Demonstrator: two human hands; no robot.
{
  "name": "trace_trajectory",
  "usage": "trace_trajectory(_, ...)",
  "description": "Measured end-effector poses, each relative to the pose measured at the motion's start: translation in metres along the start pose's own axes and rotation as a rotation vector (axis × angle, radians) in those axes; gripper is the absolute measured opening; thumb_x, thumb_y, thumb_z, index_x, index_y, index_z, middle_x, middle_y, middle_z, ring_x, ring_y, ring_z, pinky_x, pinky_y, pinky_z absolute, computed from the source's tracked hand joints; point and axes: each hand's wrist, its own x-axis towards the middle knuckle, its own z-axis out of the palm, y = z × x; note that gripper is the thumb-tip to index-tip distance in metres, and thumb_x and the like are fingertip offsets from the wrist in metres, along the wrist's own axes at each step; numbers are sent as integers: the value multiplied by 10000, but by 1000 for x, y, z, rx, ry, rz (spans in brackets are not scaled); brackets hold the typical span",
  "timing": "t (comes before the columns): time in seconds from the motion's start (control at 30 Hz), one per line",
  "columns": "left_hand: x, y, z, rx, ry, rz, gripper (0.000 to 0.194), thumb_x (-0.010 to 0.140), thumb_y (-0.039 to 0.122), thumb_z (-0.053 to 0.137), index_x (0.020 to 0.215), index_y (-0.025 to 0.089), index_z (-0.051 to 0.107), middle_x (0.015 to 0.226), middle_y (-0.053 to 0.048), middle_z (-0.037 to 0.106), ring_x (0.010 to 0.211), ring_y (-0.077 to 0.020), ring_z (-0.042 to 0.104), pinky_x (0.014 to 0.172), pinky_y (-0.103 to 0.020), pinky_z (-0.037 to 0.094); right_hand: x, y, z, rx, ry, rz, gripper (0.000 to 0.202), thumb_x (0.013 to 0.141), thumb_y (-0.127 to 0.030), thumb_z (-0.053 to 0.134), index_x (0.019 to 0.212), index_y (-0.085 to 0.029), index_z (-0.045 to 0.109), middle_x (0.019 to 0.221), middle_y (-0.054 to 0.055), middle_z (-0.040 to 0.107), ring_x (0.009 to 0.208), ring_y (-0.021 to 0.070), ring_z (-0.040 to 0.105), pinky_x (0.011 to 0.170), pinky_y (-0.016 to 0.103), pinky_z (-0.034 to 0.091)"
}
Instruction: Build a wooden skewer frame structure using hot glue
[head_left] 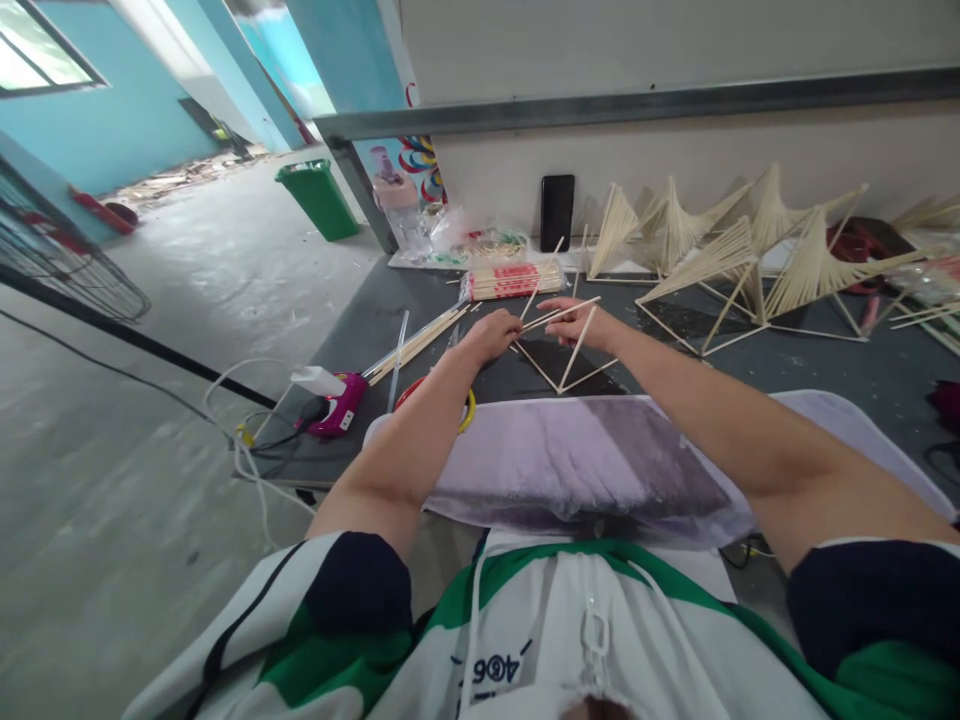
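Note:
Above a small frame of thin wooden sticks (541, 368) on the dark table, my left hand (495, 335) has its fingers closed on the end of a pale wooden stick (559, 313). My right hand (574, 322) is just right of it, around the same sticks, with its index finger reaching out to the left. The frame has a corner near the table's front, with sticks rising from it. A packet of sticks with red print (516, 280) lies behind my hands. Finished-looking fan-shaped stick structures (679, 235) stand at the right.
Loose sticks (420, 343) and a magenta power socket (339, 405) with cables are at the left. Yellow-and-red scissors handles (468, 410) lie partly under my left forearm. A black phone (556, 212) leans at the back, beside a bottle (401, 210). A lilac cloth (555, 455) covers the front edge.

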Motion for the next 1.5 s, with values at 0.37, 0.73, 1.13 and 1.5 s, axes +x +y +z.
trace_trajectory(0.37,-22,18,-29,-121,-181,-134,138,775,296,661,770,166,709,715,-7,645,691,-139,549,665,-255,381,9,-12,15,192,99,-20,52,857,-195,681,848,-147,662,675,-7,678,444,62,523,386,181,399)
trace_trajectory(0.73,-12,14,-8,-114,224,-61,192,799,219,614,943,159,725,896,-59,679,872,-177,601,830,-290,463,16,-8,22,133,86,-38,62,837,-128,657,889,-138,689,554,-43,619,428,68,505,410,186,405)
trace_trajectory(1.13,0,24,-3,105,81,-120,237,856,200,517,975,179,721,1045,-92,708,1060,-235,622,929,-330,467,17,-14,26,46,107,-14,80,811,-181,706,882,-146,708,439,-70,548,383,61,473,405,178,397)
trace_trajectory(1.5,2,23,-2,82,52,-133,223,870,204,510,938,171,720,1013,-94,743,1006,-233,658,879,-319,466,-50,-16,-17,70,350,142,247,816,-79,589,1052,-131,635,790,15,674,467,59,516,415,192,414)
